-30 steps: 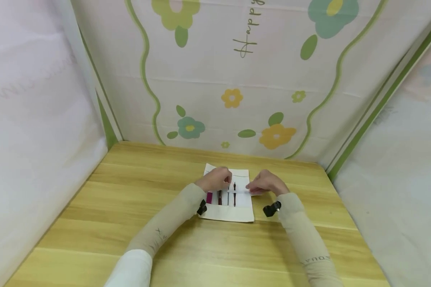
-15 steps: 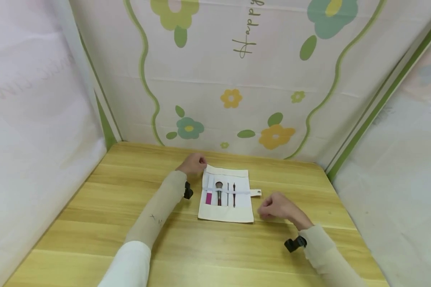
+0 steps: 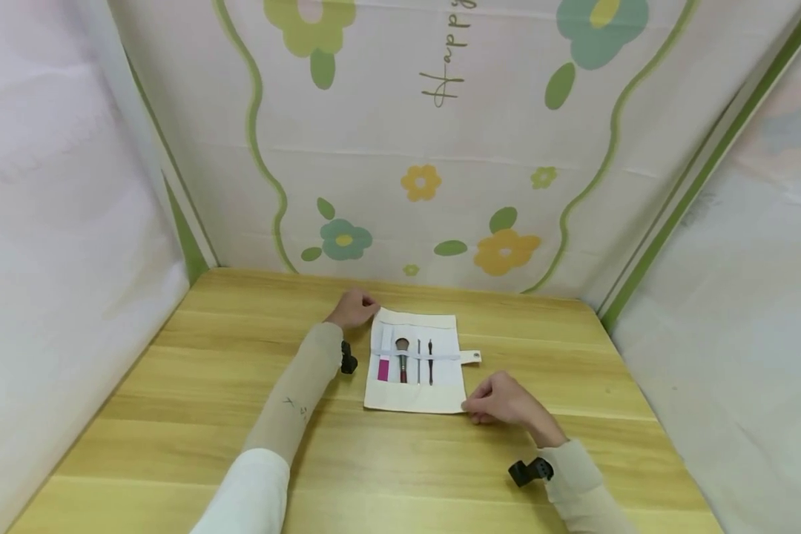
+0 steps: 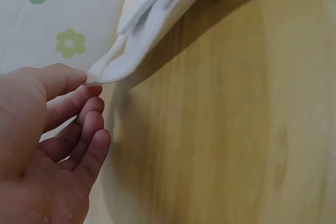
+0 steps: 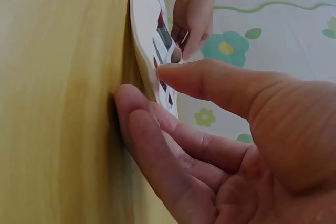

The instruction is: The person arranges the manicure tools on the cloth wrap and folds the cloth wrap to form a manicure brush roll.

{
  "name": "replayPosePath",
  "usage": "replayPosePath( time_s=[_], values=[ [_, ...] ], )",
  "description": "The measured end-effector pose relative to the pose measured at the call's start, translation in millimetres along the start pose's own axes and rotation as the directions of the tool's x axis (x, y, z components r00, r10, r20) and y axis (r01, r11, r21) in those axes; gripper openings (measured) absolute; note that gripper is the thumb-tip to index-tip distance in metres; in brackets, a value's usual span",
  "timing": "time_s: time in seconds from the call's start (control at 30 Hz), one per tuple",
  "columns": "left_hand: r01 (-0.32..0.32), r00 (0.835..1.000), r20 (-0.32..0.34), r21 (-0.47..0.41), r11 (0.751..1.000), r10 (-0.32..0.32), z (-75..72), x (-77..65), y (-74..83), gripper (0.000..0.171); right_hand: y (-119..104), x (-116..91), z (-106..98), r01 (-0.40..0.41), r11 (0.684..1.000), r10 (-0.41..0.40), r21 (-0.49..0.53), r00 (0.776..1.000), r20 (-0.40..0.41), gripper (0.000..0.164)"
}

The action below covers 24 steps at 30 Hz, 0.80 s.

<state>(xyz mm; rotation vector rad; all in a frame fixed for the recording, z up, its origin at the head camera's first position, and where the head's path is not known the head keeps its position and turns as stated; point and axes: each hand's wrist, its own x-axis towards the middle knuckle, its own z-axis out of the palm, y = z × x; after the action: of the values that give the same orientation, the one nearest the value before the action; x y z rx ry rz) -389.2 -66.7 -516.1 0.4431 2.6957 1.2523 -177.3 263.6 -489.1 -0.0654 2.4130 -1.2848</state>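
Note:
A white fabric tool roll (image 3: 414, 398) lies unrolled on the table. My left hand (image 3: 352, 308) pinches its far left corner between thumb and index finger; the left wrist view shows that corner (image 4: 113, 66) lifted off the wood. At the near right corner my right hand (image 3: 503, 400) has its thumb on top and fingers beneath, gripping the edge. An elastic band across the roll holds a white-and-magenta flat strip (image 3: 383, 368), a makeup brush (image 3: 403, 363), a thin grey stick (image 3: 418, 363) and a dark slender tool (image 3: 430, 363).
From the roll's right side sticks out a short strap with a snap (image 3: 471, 357). The wooden table (image 3: 374, 475) runs back to a floral fabric wall (image 3: 374, 148), and more fabric walls rise on both sides.
My hands have parted from the middle of the roll, uncovering the tools. The left went to the far left corner; the right swung out, then came in to the near right corner.

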Motion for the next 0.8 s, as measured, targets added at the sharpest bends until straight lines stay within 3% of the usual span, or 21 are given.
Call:
replayPosePath(
  time_s=[0.13,0.3,0.5,0.63,0.8],
  values=[
    [-0.012,1.0,-0.01,-0.017,1.0,0.012,2.3,-0.8,-0.7,0.023,-1.1,3.4,3.7,-0.001,1.0,0.001,0.02,1.0,0.0,0.018],
    [0.008,1.0,0.015,-0.01,1.0,-0.008,-6.9,-8.0,3.1,0.024,-3.8,8.4,1.7,-0.012,1.0,0.012,0.024,1.0,0.011,0.018],
    [0.054,0.993,0.103,-0.015,0.998,-0.052,-30.3,-22.5,9.1,0.025,-14.7,17.8,-21.1,-0.023,0.997,0.019,-0.069,0.998,-0.051,0.014],
    [0.008,0.983,0.183,-0.038,0.999,-0.001,-45.7,-33.5,9.3,0.028,-19.7,25.1,-41.0,-0.019,0.994,0.007,-0.103,0.994,-0.113,0.014],
    [-0.022,0.957,0.286,-0.111,0.994,0.053,-57.5,-50.8,5.6,0.032,-21.4,39.2,-65.2,0.021,0.996,-0.034,-0.083,0.986,-0.161,0.02]
  ],
)
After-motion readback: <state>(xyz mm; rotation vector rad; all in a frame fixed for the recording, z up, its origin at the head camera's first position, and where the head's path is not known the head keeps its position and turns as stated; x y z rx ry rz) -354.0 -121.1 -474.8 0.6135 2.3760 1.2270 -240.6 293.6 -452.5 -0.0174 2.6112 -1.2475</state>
